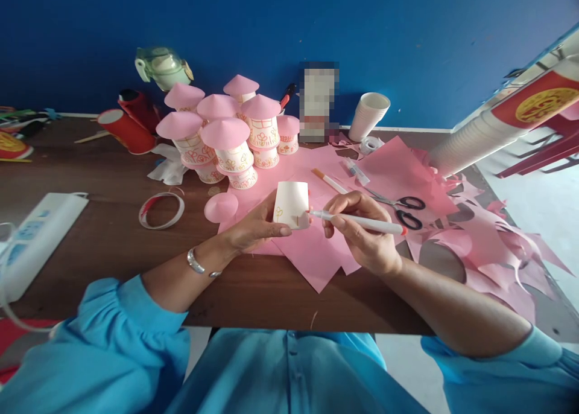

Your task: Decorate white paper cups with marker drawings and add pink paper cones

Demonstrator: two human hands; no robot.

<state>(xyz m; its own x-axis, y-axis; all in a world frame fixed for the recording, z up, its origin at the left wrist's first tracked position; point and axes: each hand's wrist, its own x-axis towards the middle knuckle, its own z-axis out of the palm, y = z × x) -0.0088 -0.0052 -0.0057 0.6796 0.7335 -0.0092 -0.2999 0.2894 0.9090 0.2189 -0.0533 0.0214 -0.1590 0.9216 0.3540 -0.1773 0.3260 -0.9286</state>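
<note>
The left hand (257, 227) cradles a white paper cup (292, 204) sideways over the pink paper (312, 251), steadying its wall for drawing. The right hand (362, 233) pinches a marker (357, 221), tip touching the cup. Finished pink-roofed cups (226, 136) stand farther back.

The left hand (256, 227) covers the lower left side of the cup (292, 204), and its fingertips are out of sight behind it. The pen (362, 222) passes under the right hand's (362, 236) fingers, so its middle is hidden; whether its tip touches the cup is too fine to tell. A box (319, 102) at the table's (113, 251) back edge is blurred out. The power strip (34, 239) is cut off at the left edge of the picture, as is the stack of cups (488, 133) at the right. The pink paper (312, 251) hides the table beneath it. The drawings on the cup houses (226, 136) are too small to make out.
</note>
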